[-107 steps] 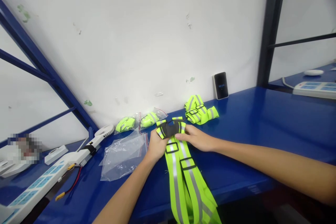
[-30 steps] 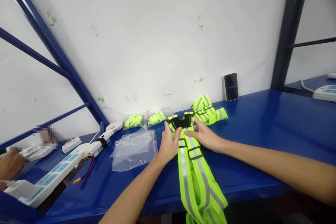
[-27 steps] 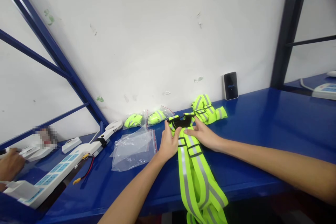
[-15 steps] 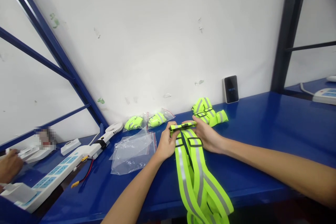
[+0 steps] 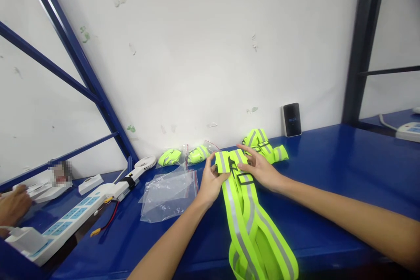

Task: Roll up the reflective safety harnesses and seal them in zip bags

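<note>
A neon-yellow reflective strap vest with grey stripes and black buckles lies over the blue table, its long loops hanging toward the front edge. My left hand is closed on the folded strap at the vest's upper left. At the upper right of the same fold, my right hand pinches the strap between thumb and fingers, just above a black slider buckle. Behind my right hand sits another bundled yellow reflective vest. Clear zip bags lie flat to the left of my left hand.
Two bagged yellow vests rest against the wall. A white fan, a power strip and a red-black cable are at left. A black-fronted device stands at the back right. Another person's hand shows far left.
The strap's folded top has turned, so its striped face now shows between my hands. My right fingers have spread a little. The view has shifted slightly.
</note>
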The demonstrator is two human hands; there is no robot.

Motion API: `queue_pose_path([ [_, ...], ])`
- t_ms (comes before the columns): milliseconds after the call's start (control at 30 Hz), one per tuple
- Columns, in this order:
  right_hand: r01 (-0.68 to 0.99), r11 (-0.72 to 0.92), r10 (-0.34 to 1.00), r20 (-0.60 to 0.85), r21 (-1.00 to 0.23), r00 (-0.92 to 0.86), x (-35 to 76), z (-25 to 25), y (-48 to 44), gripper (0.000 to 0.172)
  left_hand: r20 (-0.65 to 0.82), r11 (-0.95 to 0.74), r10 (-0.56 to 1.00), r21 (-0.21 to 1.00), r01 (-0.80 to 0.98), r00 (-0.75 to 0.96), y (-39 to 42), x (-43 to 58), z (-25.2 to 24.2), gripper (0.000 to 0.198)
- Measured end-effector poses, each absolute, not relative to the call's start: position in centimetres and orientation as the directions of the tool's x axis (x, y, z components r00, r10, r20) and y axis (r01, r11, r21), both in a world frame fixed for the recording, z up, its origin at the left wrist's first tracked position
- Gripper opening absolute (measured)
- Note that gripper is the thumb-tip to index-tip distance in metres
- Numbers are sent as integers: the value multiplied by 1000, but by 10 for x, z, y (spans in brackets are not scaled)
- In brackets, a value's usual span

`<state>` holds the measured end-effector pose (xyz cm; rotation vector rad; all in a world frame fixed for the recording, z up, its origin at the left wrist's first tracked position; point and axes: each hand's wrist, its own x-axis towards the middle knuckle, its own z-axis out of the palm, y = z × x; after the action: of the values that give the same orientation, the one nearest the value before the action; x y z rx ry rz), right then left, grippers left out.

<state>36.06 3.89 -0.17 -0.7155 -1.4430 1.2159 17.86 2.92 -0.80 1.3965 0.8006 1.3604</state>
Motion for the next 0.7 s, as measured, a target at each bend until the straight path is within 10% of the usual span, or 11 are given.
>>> queue_pose_path([
  [300, -124, 442, 870, 458, -889, -182, 360, -7, 45, 48, 270, -229, 912, 960, -164, 308, 33, 172, -3, 50],
  [500, -250, 36, 928, 125, -968, -352, 353, -4, 33, 22, 389, -362, 896, 919, -153, 215, 37, 170, -3, 55],
  [700, -177, 64, 964, 107, -982, -244, 350, -2, 25, 11, 445, -433, 876, 896, -100, 189, 36, 171, 0, 49],
])
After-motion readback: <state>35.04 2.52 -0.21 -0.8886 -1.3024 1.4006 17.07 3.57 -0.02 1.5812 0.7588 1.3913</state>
